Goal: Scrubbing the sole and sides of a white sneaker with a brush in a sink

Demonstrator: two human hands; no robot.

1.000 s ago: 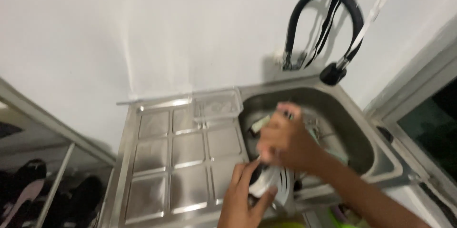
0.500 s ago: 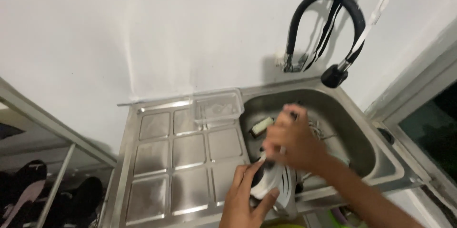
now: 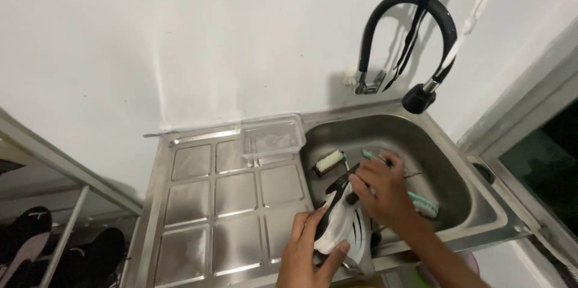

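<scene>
Steel sink (white wall behind).

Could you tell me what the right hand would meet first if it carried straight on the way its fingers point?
Probably the white-bristled scrubbing brush in the steel sink, just beyond the right hand; depth is unclear.

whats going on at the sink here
A person is holding a white and black shoe over the near edge of a steel sink. The left hand grips the shoe from below, while the right hand works on its upper end. A small sponge and a teal brush lie in the basin. A clear plastic container sits on the drainboard.
</scene>
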